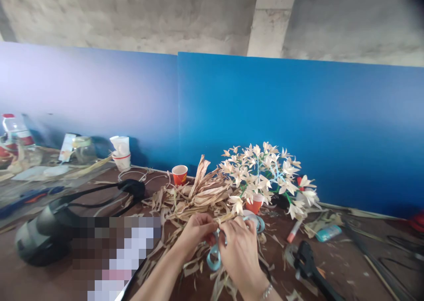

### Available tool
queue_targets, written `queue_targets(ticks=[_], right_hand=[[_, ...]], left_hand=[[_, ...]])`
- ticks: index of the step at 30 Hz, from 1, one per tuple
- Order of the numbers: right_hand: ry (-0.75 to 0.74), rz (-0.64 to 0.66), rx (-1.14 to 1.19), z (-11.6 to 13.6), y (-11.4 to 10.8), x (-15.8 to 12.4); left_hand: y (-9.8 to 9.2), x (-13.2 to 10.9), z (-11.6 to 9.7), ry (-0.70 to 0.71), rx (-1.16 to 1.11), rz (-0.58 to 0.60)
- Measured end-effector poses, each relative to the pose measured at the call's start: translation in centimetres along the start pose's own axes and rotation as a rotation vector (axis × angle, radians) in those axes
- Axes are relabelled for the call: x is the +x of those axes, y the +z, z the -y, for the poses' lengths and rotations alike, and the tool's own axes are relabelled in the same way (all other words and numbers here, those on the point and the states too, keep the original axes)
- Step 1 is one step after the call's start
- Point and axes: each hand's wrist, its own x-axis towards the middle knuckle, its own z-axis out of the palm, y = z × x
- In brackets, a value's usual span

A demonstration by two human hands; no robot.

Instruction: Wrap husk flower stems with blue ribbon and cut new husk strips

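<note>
My left hand [198,231] is closed in a pinch at the middle of the table, its fingertips meeting those of my right hand [239,241]. A small pale strip, apparently dried husk [219,221], shows between the fingers. The fingers of my right hand are bent and pressed together, partly hiding what they grip. Just below the fingertips is a light blue loop [213,258], like a scissors handle; I cannot tell whether it is held. Behind my right hand sits another light blue ring-shaped thing [259,222]. Pale star-shaped flowers [265,168] stand in a red cup [254,203] beyond.
Dried husks [212,188] are heaped behind my hands, with scraps scattered around. A red paper cup [179,175] stands near the blue partition [281,102]. A black glue gun [308,263] lies right, below a blue packet [328,233]. A dark, strapped device [46,239] is left.
</note>
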Motion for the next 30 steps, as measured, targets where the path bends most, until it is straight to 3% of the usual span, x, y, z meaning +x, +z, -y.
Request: queue_targets(ticks=[11,16,23,30], right_hand=[[-0.124,-0.115,0.122,-1.1,0.7,0.1],[-0.126,-0.093,0.189,-1.1,0.2,0.3],[0.135,0.029,0.557,-1.8,0.1,1.0],[0.418,0.399,1.088,-2.7,-0.1,1.5]], left_hand=[[-0.7,0.3,0.2,0.002,0.012,0.021],[-1.1,0.4,0.0,0.043,0.075,0.025],[-0.5,0.2,-0.8,0.138,0.174,-0.006],[-0.8,0.1,-0.5,0.181,0.134,0.068]])
